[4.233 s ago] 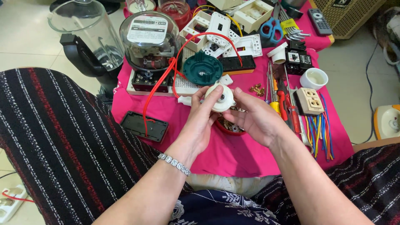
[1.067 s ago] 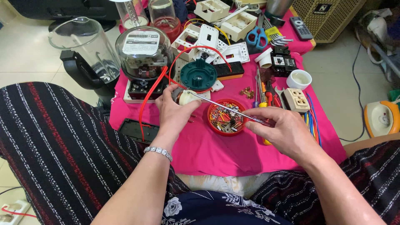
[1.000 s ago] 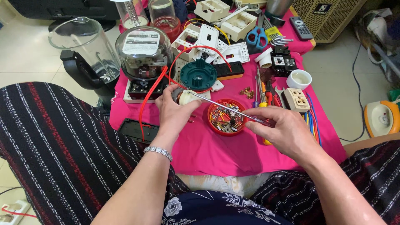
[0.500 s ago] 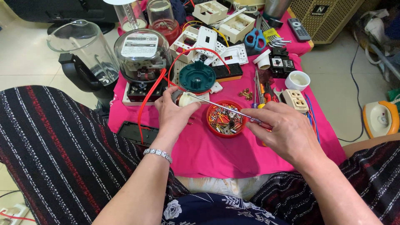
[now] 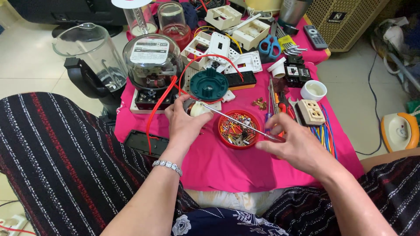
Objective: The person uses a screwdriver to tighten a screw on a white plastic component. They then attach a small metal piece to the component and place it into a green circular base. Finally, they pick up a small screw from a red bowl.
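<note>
Your left hand [image 5: 183, 126] is clamped on one small white round fitting [image 5: 197, 108], just left of the red dish [image 5: 238, 129] of small parts. One screwdriver [image 5: 238, 122] crosses above that dish, its tip at the fitting; your right hand [image 5: 293, 146], right of the dish, pinches its handle. The pink-clothed tabletop [image 5: 227, 168] stands on pale floor tiles [image 5: 26, 65].

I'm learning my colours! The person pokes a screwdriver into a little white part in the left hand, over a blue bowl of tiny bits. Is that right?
Almost. The bowl is red, not blue, as the head view shows. The rest holds: the right hand points the screwdriver at the little white part held in the left hand.
</note>
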